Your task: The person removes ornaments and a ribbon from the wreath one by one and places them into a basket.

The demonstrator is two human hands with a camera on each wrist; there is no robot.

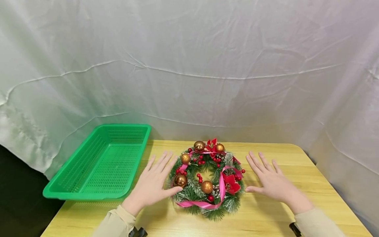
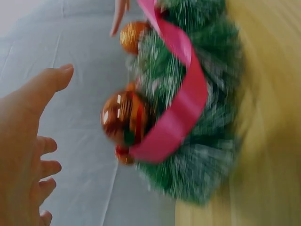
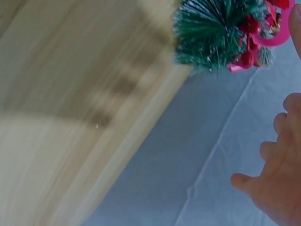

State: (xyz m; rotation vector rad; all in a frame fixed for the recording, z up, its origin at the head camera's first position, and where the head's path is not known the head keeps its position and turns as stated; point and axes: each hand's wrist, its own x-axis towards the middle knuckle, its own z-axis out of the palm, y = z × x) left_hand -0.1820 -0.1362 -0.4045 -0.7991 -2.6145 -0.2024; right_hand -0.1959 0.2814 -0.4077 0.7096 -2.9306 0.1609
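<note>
A green Christmas wreath (image 1: 192, 194) lies on the wooden table between both hands. It carries gold and bronze baubles (image 1: 207, 187), red berries, red poinsettias (image 1: 231, 184) and a pink ribbon (image 1: 202, 204). My left hand (image 1: 154, 184) is spread on the wreath's left side, its thumb overlapping a bronze bauble in the head view. In the left wrist view that hand's thumb and fingers stand apart from the bronze bauble (image 2: 123, 117). To the right of the wreath, my right hand (image 1: 270, 182) hovers with fingers spread and holds nothing. The right wrist view shows the wreath's edge (image 3: 207, 35) beyond its fingers.
A green perforated plastic basket (image 1: 109, 168) stands at the left of the table, overhanging its left edge. Light grey cloth (image 1: 189, 95) hangs behind and around the table (image 1: 266, 219). Dark material (image 1: 20, 194) fills the lower left corner.
</note>
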